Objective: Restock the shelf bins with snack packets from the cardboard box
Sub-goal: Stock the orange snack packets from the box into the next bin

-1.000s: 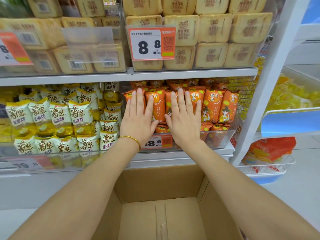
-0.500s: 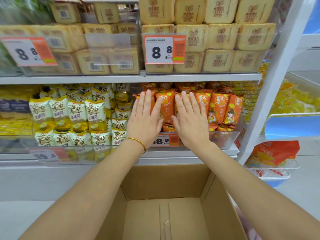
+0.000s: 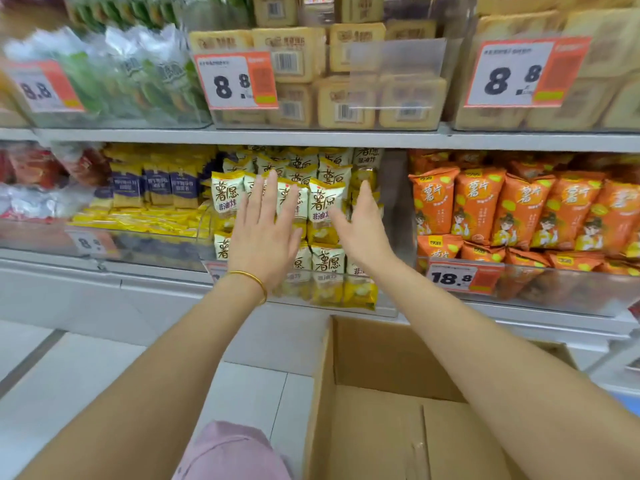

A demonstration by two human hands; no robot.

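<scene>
My left hand (image 3: 265,233) is flat with straight fingers against the white-and-yellow snack packets (image 3: 323,202) in the clear middle-shelf bin (image 3: 388,308). My right hand (image 3: 362,226) is open too, edge-on at the right side of the same stack, holding nothing. Orange snack packets (image 3: 519,206) fill the neighbouring bin on the right, behind an 18.8 price tag (image 3: 462,277). The cardboard box (image 3: 391,362) stands open on the floor at lower right; the part of its bottom that shows is bare.
The upper shelf (image 3: 311,136) carries bins of beige biscuit packs (image 3: 346,98) and green packets (image 3: 138,77) with 8.8 tags. Purple-and-yellow packets (image 3: 156,185) lie to the left. White floor tiles (image 3: 104,368) lie left of the box; a pink-clad knee (image 3: 228,452) shows at the bottom.
Both hands have left the orange packets and moved left to the white-and-yellow packets. The view has swung left, so the orange bin and the box now sit at the right.
</scene>
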